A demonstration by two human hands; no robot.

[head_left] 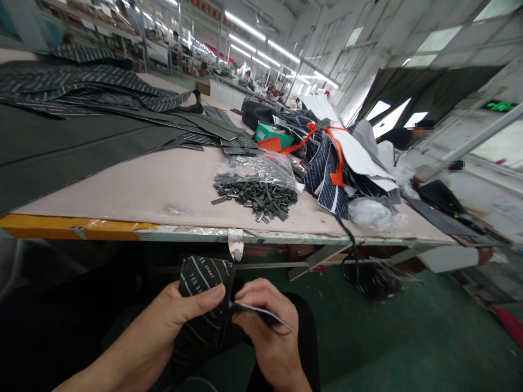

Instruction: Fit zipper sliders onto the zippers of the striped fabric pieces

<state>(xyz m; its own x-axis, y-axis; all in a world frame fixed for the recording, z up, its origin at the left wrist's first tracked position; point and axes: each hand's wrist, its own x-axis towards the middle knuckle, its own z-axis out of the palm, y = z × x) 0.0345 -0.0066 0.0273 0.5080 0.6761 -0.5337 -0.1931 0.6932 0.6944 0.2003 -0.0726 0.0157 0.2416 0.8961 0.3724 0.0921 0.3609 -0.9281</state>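
Observation:
Below the table's front edge, my left hand [180, 313] grips a dark fabric piece [203, 276] printed with white lettering and stripes, its thumb pressed flat on the front. Close by on the right, my right hand [272, 332] has its fingers closed round a thin, pale-edged strip [265, 314], which reaches the fabric's right side. The fingers hide where strip and fabric meet. On the table above lies a heap of small dark tabs [261, 198], partly under a clear plastic bag [261, 166].
Dark fabric sheets [93, 141] cover the left of the table [163, 190]. Behind the tabs stands a green box [272, 136]. Blue printed pieces [322, 171] with orange ribbon [337, 158] pile up at right. A black cord [351, 245] hangs off the edge. People are in the background.

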